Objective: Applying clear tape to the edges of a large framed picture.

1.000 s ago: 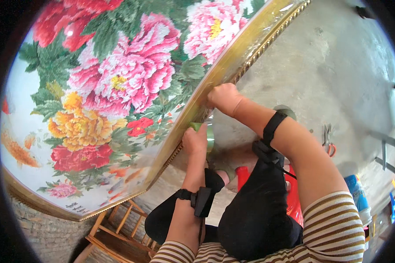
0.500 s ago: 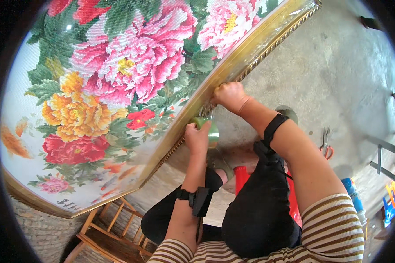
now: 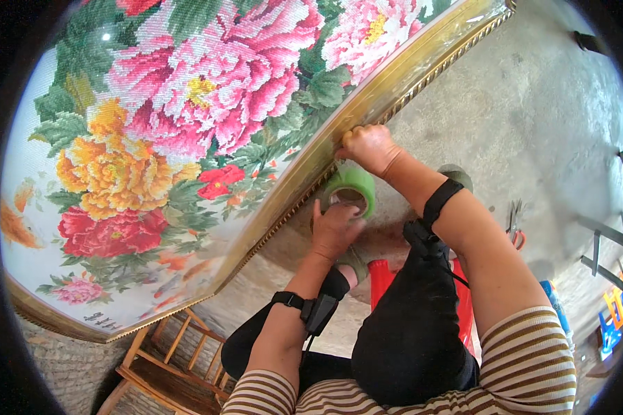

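A large framed flower picture [image 3: 201, 90], with pink, orange and red blooms and goldfish, leans across my left side. Its gold frame [image 3: 384, 76] has a beaded outer edge. My left hand [image 3: 336, 232] grips a green roll of tape [image 3: 365, 181], fingers in its core, just off the frame's edge. Closed against that edge, slightly farther away, is my right hand [image 3: 369, 147]. A short clear strip runs from the roll toward it. What the right fingers pinch is hidden.
A wooden chair [image 3: 166, 366] stands under the picture's near corner. Red-handled scissors [image 3: 515, 225] lie on the concrete floor [image 3: 491, 124]. Between my legs shows a red stool [image 3: 379, 282]. At the far right are a dark metal stand [image 3: 606, 238] and blue and orange items [image 3: 616, 311].
My left hand has turned the tape roll, so its open core now shows, and shifted slightly right. My right hand stays at the frame's edge. The picture has shifted slightly in view.
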The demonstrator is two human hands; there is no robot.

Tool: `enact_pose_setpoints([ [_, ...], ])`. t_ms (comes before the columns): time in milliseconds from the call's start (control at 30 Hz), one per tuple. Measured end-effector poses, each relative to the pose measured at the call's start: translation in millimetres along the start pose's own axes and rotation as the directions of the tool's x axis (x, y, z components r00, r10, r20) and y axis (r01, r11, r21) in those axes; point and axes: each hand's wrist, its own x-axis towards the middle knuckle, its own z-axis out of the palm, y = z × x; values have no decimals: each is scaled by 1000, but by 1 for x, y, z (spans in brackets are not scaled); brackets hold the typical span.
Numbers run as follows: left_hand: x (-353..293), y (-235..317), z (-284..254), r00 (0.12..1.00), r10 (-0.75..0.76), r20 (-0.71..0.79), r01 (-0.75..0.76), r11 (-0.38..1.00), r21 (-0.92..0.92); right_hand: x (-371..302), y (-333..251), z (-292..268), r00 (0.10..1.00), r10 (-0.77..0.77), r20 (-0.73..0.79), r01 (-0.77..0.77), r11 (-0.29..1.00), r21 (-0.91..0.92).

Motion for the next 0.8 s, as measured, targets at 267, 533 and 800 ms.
enact_pose_setpoints([
  [267,1,7,5,998,-10,61,-8,954,298,2,-2,2,999,-19,-26,18,1000,-5],
  [533,-36,-29,-39,987,-131,-97,125,990,-62,1,2,-1,997,3,75,0,999,-46],
  [800,-71,-58,-46,824,-528,-204,544,839,28,0,5,4,999,-43,-17,43,999,-29],
])
